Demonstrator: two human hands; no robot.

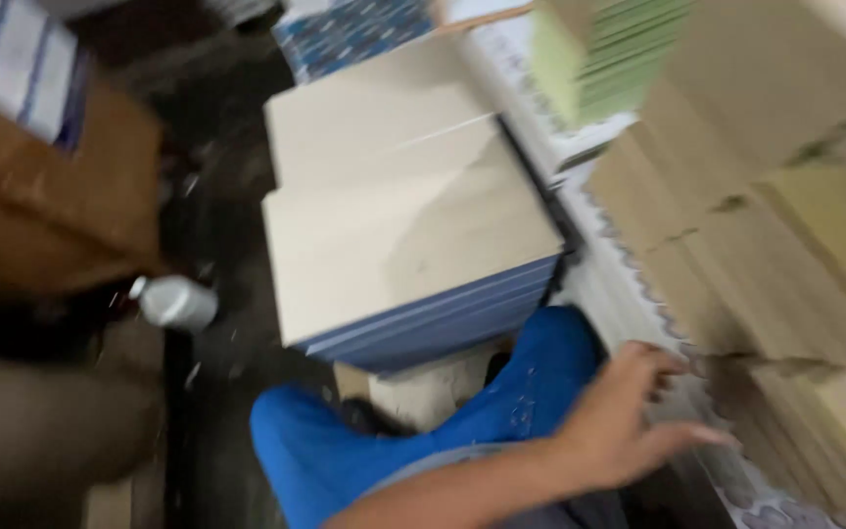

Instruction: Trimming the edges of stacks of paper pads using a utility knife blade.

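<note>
Head view, blurred by motion, shows our right hand point(629, 411) at about five o'clock, fingers spread loosely and holding nothing. Its fingertips lie close to the stacked tan sheets point(785, 245) that fill the frame from two to four o'clock; we cannot tell whether they touch. Under the hand runs a pale cloth with a patterned edge point(629, 294). Just to nine o'clock of the wrist sits our knee in blue trousers point(501, 411). Above the knee, near the centre, lies a stack of cream boards with blue edges point(403, 235), resting on a pale block point(433, 387). At one o'clock a pile of green-edged pads point(599, 54) leans on the cloth. At nine o'clock stands a brown carton point(51, 196), with a small white bottle point(176, 301) on the dark floor point(227, 196) just below it. Our left hand is out of sight.
</note>
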